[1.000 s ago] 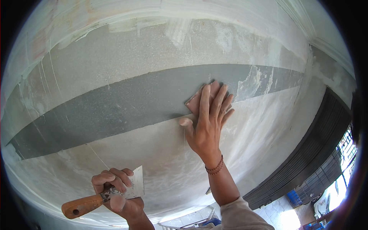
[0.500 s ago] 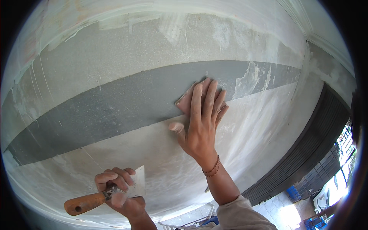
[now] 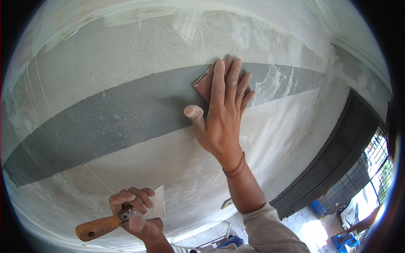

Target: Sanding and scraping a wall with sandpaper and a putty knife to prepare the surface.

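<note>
My right hand [image 3: 222, 126] is pressed against the wall, fingers stretched over a folded piece of reddish-brown sandpaper [image 3: 203, 86]. The sandpaper lies flat across the upper edge of a dark grey band [image 3: 126, 111], its left corner showing beside the index finger; the thumb sticks out to the left. Lower left, my left hand [image 3: 141, 221] is closed around a putty knife [image 3: 98, 228]. Its wooden handle points left and its whitish, smeared blade points up to the right, apart from the band.
Pale patchy plaster [image 3: 143, 55] surrounds the band, with whitish streaks [image 3: 272, 84] to its right. A dark ribbed shutter [image 3: 325, 164] curves down the right side. Beyond it are a barred gate [image 3: 379, 158] and blue crates [image 3: 317, 208]. A cornice [image 3: 321, 17] runs along the upper right.
My right hand has slid upward over the wall with the sandpaper, from the band's lower part to its upper edge. My left hand keeps its hold on the putty knife. The view has shifted slightly.
</note>
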The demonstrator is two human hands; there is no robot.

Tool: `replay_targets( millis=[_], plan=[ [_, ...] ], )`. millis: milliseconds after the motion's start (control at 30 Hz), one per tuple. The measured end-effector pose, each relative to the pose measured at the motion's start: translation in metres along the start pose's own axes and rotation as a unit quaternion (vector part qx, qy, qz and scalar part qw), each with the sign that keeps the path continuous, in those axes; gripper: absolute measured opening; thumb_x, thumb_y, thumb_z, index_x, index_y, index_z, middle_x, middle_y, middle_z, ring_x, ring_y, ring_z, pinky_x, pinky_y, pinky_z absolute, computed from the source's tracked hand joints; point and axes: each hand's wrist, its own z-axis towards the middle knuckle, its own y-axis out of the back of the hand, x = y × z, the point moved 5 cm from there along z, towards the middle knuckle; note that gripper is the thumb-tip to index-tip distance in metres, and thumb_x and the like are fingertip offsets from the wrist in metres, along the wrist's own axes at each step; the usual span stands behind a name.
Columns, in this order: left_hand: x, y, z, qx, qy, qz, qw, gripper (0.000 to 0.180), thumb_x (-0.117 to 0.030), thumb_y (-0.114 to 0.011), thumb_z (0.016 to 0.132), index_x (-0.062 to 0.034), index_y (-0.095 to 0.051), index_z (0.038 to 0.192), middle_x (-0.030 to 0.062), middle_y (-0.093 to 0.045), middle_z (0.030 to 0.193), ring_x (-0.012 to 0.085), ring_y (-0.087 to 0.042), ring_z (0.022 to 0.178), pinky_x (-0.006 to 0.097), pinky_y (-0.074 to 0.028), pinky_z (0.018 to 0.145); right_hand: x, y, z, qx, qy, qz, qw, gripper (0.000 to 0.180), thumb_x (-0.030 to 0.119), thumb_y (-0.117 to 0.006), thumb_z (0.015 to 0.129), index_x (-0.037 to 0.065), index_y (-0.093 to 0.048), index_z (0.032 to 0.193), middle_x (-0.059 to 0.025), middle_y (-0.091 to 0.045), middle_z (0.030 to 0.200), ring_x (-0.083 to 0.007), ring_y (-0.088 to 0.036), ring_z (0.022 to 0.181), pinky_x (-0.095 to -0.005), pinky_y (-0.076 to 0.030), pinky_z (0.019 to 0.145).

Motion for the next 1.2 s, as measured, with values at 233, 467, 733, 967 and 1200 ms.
replay_targets(
  millis=[233,467,733,967,1200],
  plan=[
    [0.004,0.011,-0.002,-0.011,0.014,-0.004,1.0,0.033,-0.033,-0.063,0.074,-0.009,-0.049,0.092,-0.0029,-0.03,0.06,0.0086,-0.037,0.057,0.027,-0.042,0.063,0.015,-0.021,-0.037,0.034,0.035,-0.018,0.999,0.101,0.078,-0.025,0.078,0.002,-0.018,0.143,-0.0282,-0.002,0.148,-0.0474,0.005,0.136,-0.0605,0.007,0.104],
    [0.015,0.017,-0.012,-0.063,0.079,0.048,0.994,0.064,-0.064,-0.072,0.061,-0.0095,-0.05,0.087,-0.0044,-0.039,0.056,0.0084,-0.047,0.053,0.029,-0.049,0.059,0.005,-0.019,-0.061,0.059,0.034,0.054,0.996,0.1,0.08,-0.029,0.075,0.005,-0.03,0.141,-0.0286,-0.01,0.147,-0.0504,-0.003,0.135,-0.064,0.007,0.101],
    [0.018,0.005,-0.017,-0.017,0.08,0.005,0.997,0.058,-0.058,-0.072,0.066,-0.0097,-0.05,0.089,-0.0042,-0.036,0.057,0.0083,-0.044,0.054,0.028,-0.046,0.06,-0.022,-0.01,-0.004,-0.005,0.048,0.001,0.999,0.099,0.078,-0.027,0.078,0.005,-0.019,0.144,-0.0236,-0.007,0.149,-0.0403,-0.001,0.138,-0.0543,0.003,0.108],
    [0.021,0.003,-0.02,-0.038,0.102,0.01,0.994,0.062,-0.061,-0.073,0.062,-0.0088,-0.051,0.087,-0.0038,-0.041,0.056,0.0089,-0.048,0.053,0.031,-0.05,0.059,-0.049,0.005,0.027,-0.026,0.01,0.015,0.999,0.096,0.076,-0.027,0.08,0.005,-0.016,0.145,-0.0247,-0.007,0.149,-0.042,0.0,0.138,-0.0541,0.003,0.108],
    [0.029,-0.003,-0.024,0.02,0.105,0.004,0.994,0.063,-0.061,-0.072,0.064,-0.0083,-0.05,0.089,-0.0034,-0.04,0.056,0.0091,-0.047,0.054,0.03,-0.049,0.059,-0.059,-0.013,-0.032,0.028,0.003,0.019,0.999,0.099,0.075,-0.035,0.078,0.001,-0.019,0.143,-0.0305,-0.008,0.146,-0.0509,-0.004,0.134,-0.0603,0.0,0.105]
  ],
)
